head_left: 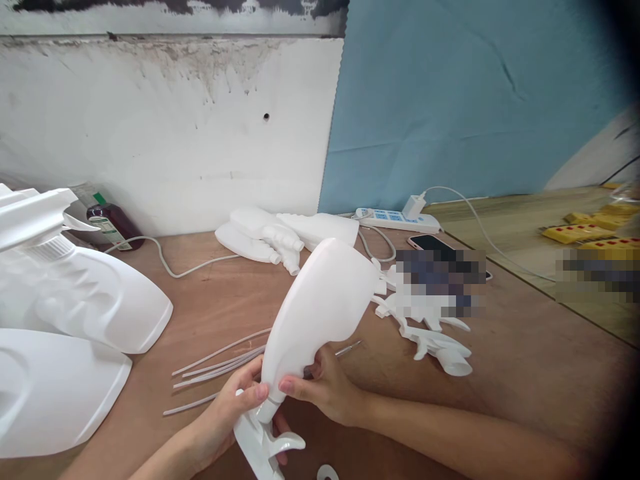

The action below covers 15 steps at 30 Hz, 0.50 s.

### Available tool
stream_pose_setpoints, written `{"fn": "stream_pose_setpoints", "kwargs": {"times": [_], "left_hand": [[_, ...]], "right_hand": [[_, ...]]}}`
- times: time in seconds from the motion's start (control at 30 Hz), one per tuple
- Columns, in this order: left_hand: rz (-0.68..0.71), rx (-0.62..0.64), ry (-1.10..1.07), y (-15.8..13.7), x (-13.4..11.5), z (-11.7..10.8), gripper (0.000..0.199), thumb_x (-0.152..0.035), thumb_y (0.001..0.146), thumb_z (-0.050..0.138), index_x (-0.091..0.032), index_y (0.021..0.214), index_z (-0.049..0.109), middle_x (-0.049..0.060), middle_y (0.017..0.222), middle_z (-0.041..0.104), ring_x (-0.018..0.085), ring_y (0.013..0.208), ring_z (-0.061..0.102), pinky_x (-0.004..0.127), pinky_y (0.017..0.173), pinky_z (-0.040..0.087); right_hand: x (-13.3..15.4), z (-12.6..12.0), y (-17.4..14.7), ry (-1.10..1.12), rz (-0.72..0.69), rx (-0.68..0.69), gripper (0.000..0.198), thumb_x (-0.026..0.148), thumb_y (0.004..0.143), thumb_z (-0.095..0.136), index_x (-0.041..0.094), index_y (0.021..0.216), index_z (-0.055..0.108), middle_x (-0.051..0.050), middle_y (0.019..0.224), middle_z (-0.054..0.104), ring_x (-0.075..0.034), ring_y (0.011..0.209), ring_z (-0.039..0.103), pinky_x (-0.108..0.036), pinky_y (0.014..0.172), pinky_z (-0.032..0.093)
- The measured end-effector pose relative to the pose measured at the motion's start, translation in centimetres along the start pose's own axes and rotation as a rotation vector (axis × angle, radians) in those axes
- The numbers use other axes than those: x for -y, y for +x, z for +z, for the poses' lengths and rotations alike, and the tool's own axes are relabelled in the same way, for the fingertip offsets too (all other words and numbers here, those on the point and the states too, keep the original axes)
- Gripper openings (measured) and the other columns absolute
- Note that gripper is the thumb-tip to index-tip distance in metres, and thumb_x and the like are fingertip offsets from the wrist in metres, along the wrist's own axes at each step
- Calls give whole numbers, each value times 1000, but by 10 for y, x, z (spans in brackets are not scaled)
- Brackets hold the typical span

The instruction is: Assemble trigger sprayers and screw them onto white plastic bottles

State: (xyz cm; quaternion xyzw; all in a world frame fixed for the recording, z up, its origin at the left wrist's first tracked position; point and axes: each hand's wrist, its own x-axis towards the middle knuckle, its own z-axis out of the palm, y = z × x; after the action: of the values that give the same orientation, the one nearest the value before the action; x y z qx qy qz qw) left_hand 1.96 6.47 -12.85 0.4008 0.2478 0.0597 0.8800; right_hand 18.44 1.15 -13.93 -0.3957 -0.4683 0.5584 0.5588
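A white plastic bottle [320, 300] is held upside down in front of me, its wide base tilted up to the right. At its lower end sits a white trigger spray head [260, 437], against the bottle's neck; whether it is screwed on I cannot tell. My left hand [227, 407] is closed around the spray head, its thumb near the joint. My right hand [337, 390] grips the bottle just above the neck, thumb in front and fingers partly hidden behind. Behind the hands, several thin white tubes [220, 365] lie on the table.
White spray bottles [115, 293] stand close together at left, by a dark bottle [113, 223]. More white bottles [265, 233] lie against the wall. Loose spray heads [437, 343], a phone [435, 248] and a power strip [390, 219] are at right. A white ring [327, 472] lies at the front.
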Motion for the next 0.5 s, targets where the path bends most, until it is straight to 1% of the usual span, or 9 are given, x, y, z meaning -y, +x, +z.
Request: {"fn": "stream_pose_setpoints", "kwargs": {"times": [0.1, 0.17, 0.23, 0.3, 0.37, 0.4, 0.43, 0.5], "left_hand": [[10, 19, -24, 0, 0, 0, 57, -48, 71, 62, -16, 113, 41, 11, 71, 67, 20, 56, 65, 23, 49, 49], [30, 48, -44, 1, 0, 1, 51, -47, 73, 61, -15, 108, 44, 10, 69, 67, 20, 55, 65, 23, 48, 49], [53, 73, -81, 1, 0, 2, 48, -47, 73, 60, -16, 107, 46, 9, 67, 66, 19, 53, 64, 21, 43, 47], [63, 70, -117, 2, 1, 1, 49, -48, 72, 59, -16, 108, 47, 8, 67, 66, 19, 50, 63, 19, 37, 44], [33, 57, -134, 2, 3, -3, 54, -54, 72, 55, -14, 109, 48, 9, 64, 66, 19, 45, 61, 18, 33, 40], [-5, 59, -135, 3, 5, -6, 57, -58, 73, 51, -12, 108, 49, 9, 61, 66, 18, 42, 60, 18, 32, 39], [-54, 66, -136, 3, 8, -9, 61, -61, 74, 47, -11, 107, 51, 9, 57, 65, 18, 39, 58, 18, 31, 37], [-134, 59, -148, 4, 12, -15, 65, -66, 74, 40, -9, 104, 53, 9, 54, 64, 16, 35, 55, 17, 30, 35]], "right_hand": [[4, -2, 1, 20, 36, 29, 18, 26, 67, 69, 14, 77, 60, -1, 72, 60, -12, 69, 54, -24, 64, 43], [7, -3, 3, 50, 75, 58, 21, 27, 64, 72, 13, 76, 61, -1, 71, 60, -12, 69, 54, -24, 63, 43], [9, -5, 5, 86, 149, 99, 24, 27, 59, 75, 13, 74, 62, 0, 68, 60, -11, 64, 54, -23, 58, 43], [9, -8, 7, 121, 237, 145, 26, 29, 56, 77, 13, 71, 62, 1, 64, 59, -9, 57, 52, -21, 51, 42], [7, -11, 9, 150, 296, 198, 27, 31, 54, 77, 13, 66, 62, 2, 62, 58, -8, 52, 49, -19, 45, 40], [5, -13, 11, 159, 309, 245, 26, 31, 54, 78, 13, 64, 62, 2, 61, 58, -8, 52, 50, -19, 45, 40], [3, -16, 14, 170, 310, 304, 26, 32, 54, 77, 13, 63, 61, 2, 60, 58, -8, 52, 51, -19, 45, 41], [-1, -20, 20, 241, 267, 430, 30, 37, 55, 77, 14, 67, 61, 1, 62, 61, -10, 55, 55, -22, 50, 44]]}}
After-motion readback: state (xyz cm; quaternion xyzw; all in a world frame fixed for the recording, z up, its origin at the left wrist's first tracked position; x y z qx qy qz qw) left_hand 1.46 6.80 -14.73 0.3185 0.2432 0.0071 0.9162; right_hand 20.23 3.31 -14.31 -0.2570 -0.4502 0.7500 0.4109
